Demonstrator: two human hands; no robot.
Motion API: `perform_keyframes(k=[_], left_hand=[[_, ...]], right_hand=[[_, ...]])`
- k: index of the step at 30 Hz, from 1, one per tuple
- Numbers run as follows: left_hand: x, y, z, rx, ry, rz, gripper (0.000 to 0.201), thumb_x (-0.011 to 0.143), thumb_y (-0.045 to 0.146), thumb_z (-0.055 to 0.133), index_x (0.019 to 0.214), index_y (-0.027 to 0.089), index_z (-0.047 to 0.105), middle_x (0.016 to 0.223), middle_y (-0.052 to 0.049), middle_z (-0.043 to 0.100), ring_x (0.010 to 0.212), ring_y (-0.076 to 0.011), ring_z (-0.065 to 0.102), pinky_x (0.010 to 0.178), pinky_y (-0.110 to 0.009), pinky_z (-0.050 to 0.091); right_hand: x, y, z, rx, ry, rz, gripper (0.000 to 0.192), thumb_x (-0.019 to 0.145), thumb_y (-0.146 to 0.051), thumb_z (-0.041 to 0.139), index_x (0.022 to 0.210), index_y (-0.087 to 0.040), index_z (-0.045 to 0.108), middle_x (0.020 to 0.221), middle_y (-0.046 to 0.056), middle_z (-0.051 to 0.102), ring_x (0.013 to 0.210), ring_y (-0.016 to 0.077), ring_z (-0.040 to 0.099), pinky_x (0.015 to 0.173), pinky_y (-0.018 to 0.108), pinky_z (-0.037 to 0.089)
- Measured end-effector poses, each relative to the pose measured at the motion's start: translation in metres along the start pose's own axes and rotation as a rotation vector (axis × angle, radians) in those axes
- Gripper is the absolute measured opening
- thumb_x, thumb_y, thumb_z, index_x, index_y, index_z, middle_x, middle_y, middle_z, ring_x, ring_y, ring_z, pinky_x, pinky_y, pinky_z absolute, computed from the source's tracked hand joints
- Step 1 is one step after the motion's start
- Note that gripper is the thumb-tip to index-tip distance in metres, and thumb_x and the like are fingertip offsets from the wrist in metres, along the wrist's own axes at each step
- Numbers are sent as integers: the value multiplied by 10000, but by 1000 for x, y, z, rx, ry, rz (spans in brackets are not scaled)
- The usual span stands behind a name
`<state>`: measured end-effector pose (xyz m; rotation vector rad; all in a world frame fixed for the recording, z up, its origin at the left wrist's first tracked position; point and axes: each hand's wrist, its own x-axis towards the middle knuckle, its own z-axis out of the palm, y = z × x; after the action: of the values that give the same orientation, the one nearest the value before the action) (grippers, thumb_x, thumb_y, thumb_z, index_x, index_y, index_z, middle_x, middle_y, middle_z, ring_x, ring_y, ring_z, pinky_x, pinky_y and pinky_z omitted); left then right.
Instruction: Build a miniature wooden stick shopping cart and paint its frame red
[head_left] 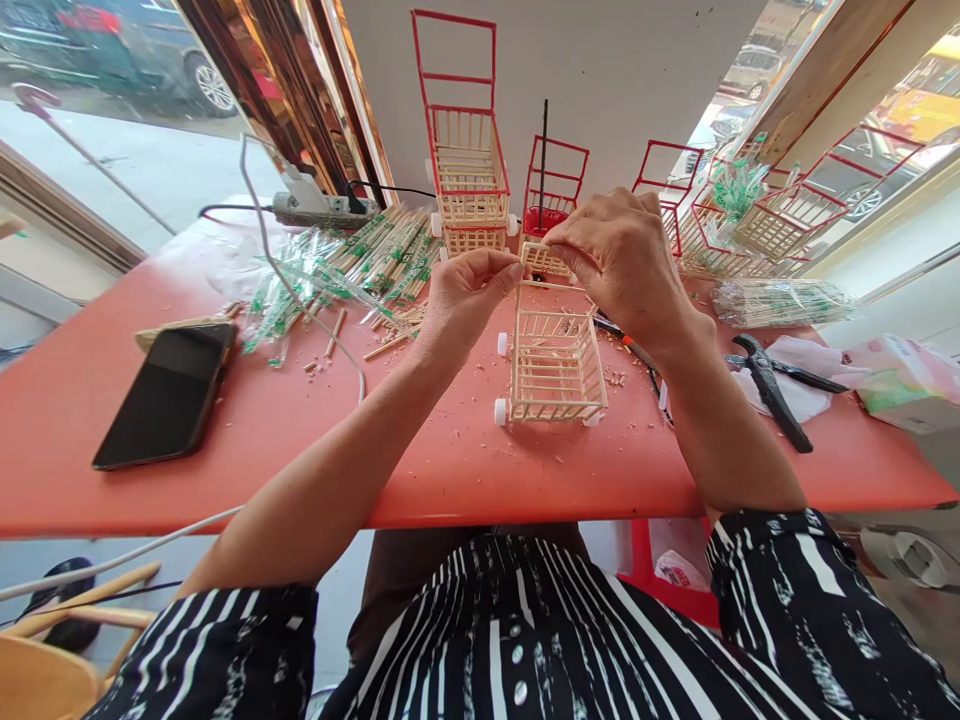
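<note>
A small cart made of wooden sticks, with white wheels, stands on the red table in front of me. My left hand pinches the left end of the cart's upright handle frame between thumb and fingers. From the other side, my right hand pinches the top of the same frame, its fingers bent over the bar. Parts of the handle are hidden behind the fingers. Just behind stand a taller cart with red-painted edges and a red paint container with a dark stick upright in it.
Wrapped wooden sticks lie at the back left, near a power strip. A phone rests at left, with a cable beside it. Black-handled pliers lie at right, before more carts. Wood crumbs dot the red table.
</note>
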<state>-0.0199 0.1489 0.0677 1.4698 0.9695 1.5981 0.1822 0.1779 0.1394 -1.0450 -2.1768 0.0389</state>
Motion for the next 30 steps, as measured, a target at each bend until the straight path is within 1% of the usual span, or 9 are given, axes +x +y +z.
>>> perform_keyframes(k=[2,5,9,12,15,19,24,30], left_hand=[[-1,0,0,0,-1,1,23,944,236,845,927,220,845,996,-57,857,917,-167,772,848,-293,632],[-1,0,-1,18,-9,5,55,941,287,859,927,234,854,998,-54,862,911,-165,773,840,-285,628],[0,-2,-3,78,-1,43,121,908,357,879,879,240,861,918,-40,849,870,-175,759,842,-300,622],[1,-3,-5,190,26,91,178,871,416,898,842,247,853,845,-24,832,805,-183,724,764,-303,605],[1,-3,-6,286,53,143,134,855,372,891,813,254,844,798,-5,820,716,-166,658,715,-299,565],[0,0,-7,336,57,172,75,856,266,858,785,255,837,780,10,802,694,-158,638,736,-311,533],[-1,3,-6,308,38,165,113,858,233,853,758,261,810,755,12,772,716,-170,642,750,-325,520],[-1,3,-6,330,50,169,121,849,274,849,737,264,803,716,12,747,679,-171,610,736,-333,522]], right_hand=[[-3,-6,-5,-15,-41,-4,624,850,-902,409,976,-483,852,937,157,840,1300,457,519,1037,647,287],[-6,-16,-11,-62,-85,5,618,918,-840,383,1055,-477,863,991,139,854,1213,451,561,1056,661,308],[-4,-17,-11,-87,-104,19,566,923,-826,432,996,-468,864,1082,129,863,1184,432,578,1048,658,335],[-7,-19,-12,-137,-112,28,522,1011,-705,417,1037,-440,865,1140,118,853,1201,419,611,1088,659,352],[-12,-28,-18,-203,-138,25,483,1097,-535,398,1104,-391,860,1191,105,841,1234,400,637,1137,657,375],[-15,-38,-23,-256,-168,10,375,1113,-368,475,1142,-355,849,1193,90,835,1244,382,661,1149,634,416],[-15,-39,-21,-297,-162,0,274,1114,-328,550,1146,-312,822,1125,98,809,1201,378,675,1117,593,429],[-15,-38,-19,-300,-154,-10,287,1126,-308,524,1093,-292,808,1094,103,796,1183,368,676,1086,565,441]])
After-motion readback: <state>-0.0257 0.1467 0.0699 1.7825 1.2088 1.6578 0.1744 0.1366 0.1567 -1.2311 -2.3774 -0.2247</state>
